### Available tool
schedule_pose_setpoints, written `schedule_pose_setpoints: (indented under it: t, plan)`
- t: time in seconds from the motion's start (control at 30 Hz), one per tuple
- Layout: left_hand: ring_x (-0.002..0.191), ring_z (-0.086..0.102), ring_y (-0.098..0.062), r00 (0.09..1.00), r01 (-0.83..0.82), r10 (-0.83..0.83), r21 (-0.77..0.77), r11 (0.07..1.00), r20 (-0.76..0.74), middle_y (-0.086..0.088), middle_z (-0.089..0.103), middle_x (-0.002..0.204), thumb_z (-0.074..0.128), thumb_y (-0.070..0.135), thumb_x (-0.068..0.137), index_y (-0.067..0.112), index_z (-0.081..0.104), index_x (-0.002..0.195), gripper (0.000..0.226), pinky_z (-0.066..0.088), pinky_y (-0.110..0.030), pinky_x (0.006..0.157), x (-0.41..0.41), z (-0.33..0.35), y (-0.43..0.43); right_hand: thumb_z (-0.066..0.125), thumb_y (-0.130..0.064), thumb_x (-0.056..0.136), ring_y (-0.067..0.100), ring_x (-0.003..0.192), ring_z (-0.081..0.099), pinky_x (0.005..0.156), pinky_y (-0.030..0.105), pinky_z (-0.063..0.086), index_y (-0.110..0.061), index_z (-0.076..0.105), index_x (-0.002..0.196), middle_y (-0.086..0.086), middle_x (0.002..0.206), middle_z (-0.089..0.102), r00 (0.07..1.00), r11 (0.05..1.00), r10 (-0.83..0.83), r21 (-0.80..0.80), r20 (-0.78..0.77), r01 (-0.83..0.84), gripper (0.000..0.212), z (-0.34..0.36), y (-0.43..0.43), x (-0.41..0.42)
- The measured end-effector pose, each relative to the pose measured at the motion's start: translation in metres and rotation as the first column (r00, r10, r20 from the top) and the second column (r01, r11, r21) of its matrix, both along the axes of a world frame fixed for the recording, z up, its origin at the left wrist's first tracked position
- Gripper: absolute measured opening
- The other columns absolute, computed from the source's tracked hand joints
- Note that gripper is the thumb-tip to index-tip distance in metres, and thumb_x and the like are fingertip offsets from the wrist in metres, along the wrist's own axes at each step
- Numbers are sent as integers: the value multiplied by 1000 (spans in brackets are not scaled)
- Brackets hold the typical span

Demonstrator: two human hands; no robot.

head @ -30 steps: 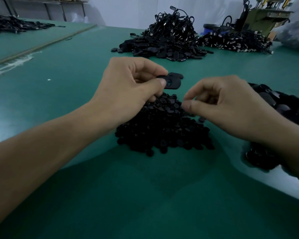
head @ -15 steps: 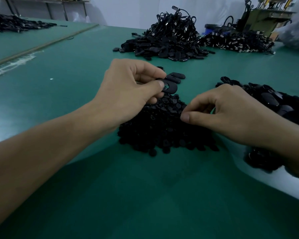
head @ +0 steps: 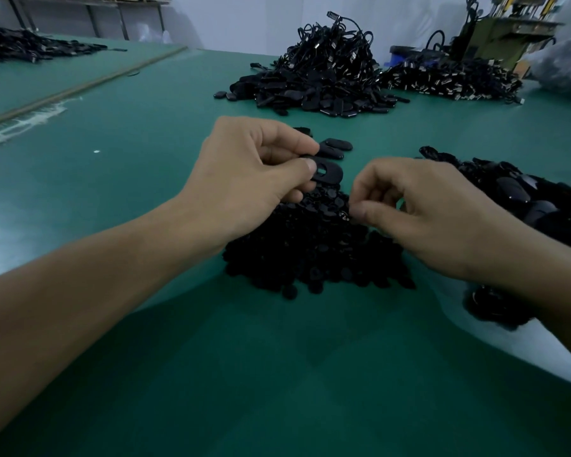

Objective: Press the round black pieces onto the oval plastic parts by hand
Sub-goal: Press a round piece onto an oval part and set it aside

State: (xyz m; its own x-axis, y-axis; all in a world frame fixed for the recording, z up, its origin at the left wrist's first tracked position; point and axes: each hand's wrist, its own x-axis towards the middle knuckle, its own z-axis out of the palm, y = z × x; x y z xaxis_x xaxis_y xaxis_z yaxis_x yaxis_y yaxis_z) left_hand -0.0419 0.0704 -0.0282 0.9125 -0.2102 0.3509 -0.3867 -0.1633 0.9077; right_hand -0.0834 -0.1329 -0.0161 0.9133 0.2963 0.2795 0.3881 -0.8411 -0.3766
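My left hand [head: 254, 183] pinches a black oval plastic part [head: 328, 172] with a hole in it, held just above the heap of round black pieces [head: 314, 249] on the green table. To its right, my right hand [head: 426, 212] has thumb and forefinger curled together at the top of that heap, pinching a round black piece [head: 346, 216] that is mostly hidden by the fingertips. Two oval parts [head: 335, 147] lie on the table just beyond my left hand.
A pile of oval parts [head: 524, 199] lies at the right on a white sheet [head: 521, 344]. Farther back stand a tall heap of black corded parts [head: 320, 77] and another pile [head: 449, 79] beside a machine [head: 501, 31]. A third pile [head: 30, 47] lies far left.
My right hand dropped from the air onto the heap of round pieces and closed its fingertips there. My left hand kept hold of the oval part, barely shifting.
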Motion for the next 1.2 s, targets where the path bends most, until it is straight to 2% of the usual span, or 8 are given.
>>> schedule_pose_setpoints:
  t: [0.17, 0.3, 0.4, 0.5, 0.8, 0.97, 1.1, 1.2]
  plan:
    - [72, 76, -15, 1000, 14, -14, 3, 1000, -12, 0, 77, 74, 74, 5, 87, 19, 74, 89, 15, 58, -22, 66, 0, 0, -1, 59, -24, 96, 2, 70, 65, 65, 16, 50, -32, 56, 86, -18, 81, 70, 1000, 976, -10, 217, 9, 8, 13, 2, -1, -1]
    - [71, 76, -15, 999, 30, -30, -13, 999, -23, 0, 76, 72, 74, 2, 87, 18, 73, 87, 16, 58, -22, 65, -2, 0, -2, 70, -21, 85, 11, 69, 72, 66, 25, 59, -25, 66, 83, -6, 77, 74, 1000, 915, 6, 402, -23, 3, 6, 5, 1, -3]
    - [72, 76, -15, 999, 40, -41, -25, 999, -32, -1, 76, 71, 74, 1, 87, 17, 73, 87, 16, 59, -22, 66, -3, 0, -3, 77, -15, 82, 9, 65, 71, 64, 16, 56, -19, 70, 81, -3, 75, 75, 999, 870, 31, 493, -34, -10, 8, 5, 3, -3]
    - [71, 76, -16, 998, 47, -49, -38, 998, -42, -2, 76, 71, 73, -1, 87, 16, 72, 86, 16, 59, -22, 65, -5, 0, -4, 78, -5, 81, 10, 64, 72, 63, 16, 57, -15, 68, 90, -1, 74, 76, 996, 821, 40, 571, -77, 11, 17, 5, 3, -3]
    - [72, 76, -15, 997, 71, -73, -41, 997, -37, -2, 76, 71, 74, -4, 85, 13, 72, 87, 18, 59, -22, 65, -10, 2, -7, 79, -9, 82, 5, 65, 67, 67, 16, 57, -21, 76, 82, 0, 78, 76, 1000, 857, 2, 516, 14, -9, 13, 8, 4, -5]
    - [71, 76, -18, 994, 87, -92, -68, 994, -64, -7, 77, 74, 75, -5, 83, 12, 73, 87, 17, 60, -24, 66, -13, 3, -10, 77, -10, 85, 0, 67, 67, 65, 12, 51, -30, 76, 84, -9, 77, 75, 997, 877, -10, 480, 81, -30, 20, 10, 7, -7]
    - [74, 77, -21, 993, 94, -98, -63, 994, -71, -7, 77, 78, 75, -5, 83, 11, 74, 90, 17, 61, -26, 68, -15, 3, -12, 77, -13, 86, 3, 72, 71, 71, 22, 59, -36, 72, 87, -13, 79, 75, 990, 906, -58, 424, 130, -3, 24, 9, 10, -7]
    - [75, 77, -22, 994, 87, -91, -60, 994, -58, -8, 78, 80, 74, -5, 84, 13, 74, 89, 18, 62, -29, 71, -15, 3, -13, 79, -17, 84, 9, 71, 73, 71, 43, 62, -35, 61, 85, -11, 80, 75, 989, 905, -87, 424, 121, 27, 25, 8, 11, -8]
